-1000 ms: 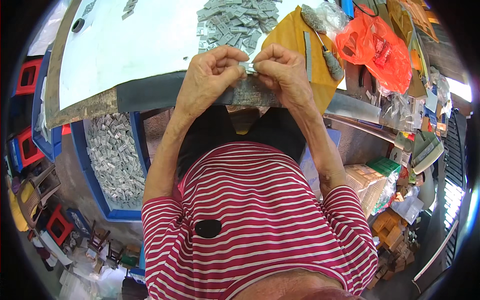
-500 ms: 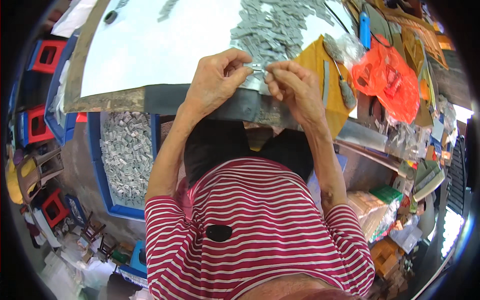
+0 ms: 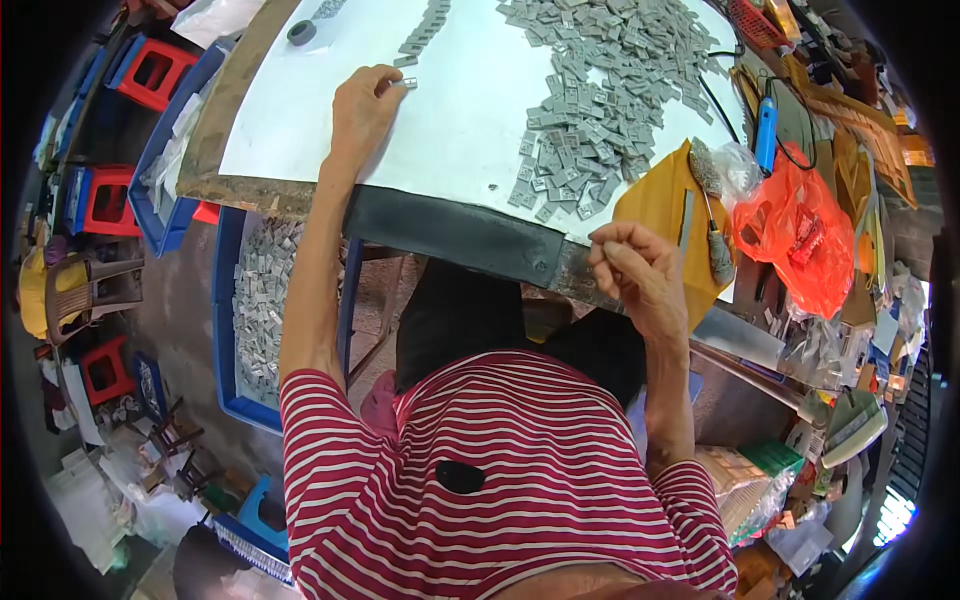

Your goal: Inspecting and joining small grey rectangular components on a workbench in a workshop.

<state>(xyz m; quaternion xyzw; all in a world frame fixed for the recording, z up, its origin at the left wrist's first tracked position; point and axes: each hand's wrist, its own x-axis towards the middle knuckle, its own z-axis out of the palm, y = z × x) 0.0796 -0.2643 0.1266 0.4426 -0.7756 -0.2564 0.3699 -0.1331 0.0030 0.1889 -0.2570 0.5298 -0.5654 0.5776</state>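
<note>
Piece (image 3: 410,83), small and grey, sits pinched in the left hand (image 3: 362,110), long axis roughly nine-to-three o'clock, by the seven-o'clock end of a grey row (image 3: 427,27) on the table (image 3: 240,193). Toward four o'clock, the right hand (image 3: 645,275) curls, contents unclear.

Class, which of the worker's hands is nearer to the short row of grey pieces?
Left. The left hand is by the near end of the row; the right hand is farther off to the right, by the table's front edge.
</note>
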